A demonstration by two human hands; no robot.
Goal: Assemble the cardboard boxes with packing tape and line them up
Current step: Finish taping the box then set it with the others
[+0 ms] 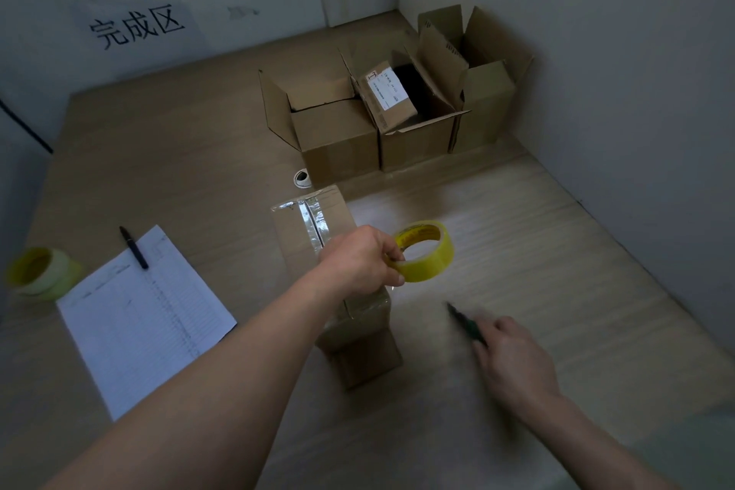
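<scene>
Taping the box seam, cutter coming in

The left hand (pixel 360 263) is gripping the yellow tape roll (pixel 427 251) over the taped cardboard box (pixel 318 227); the right hand (pixel 513 362) is clutching a blurred green-handled cutter (pixel 465 324) (probably to sever the tape next).
</scene>
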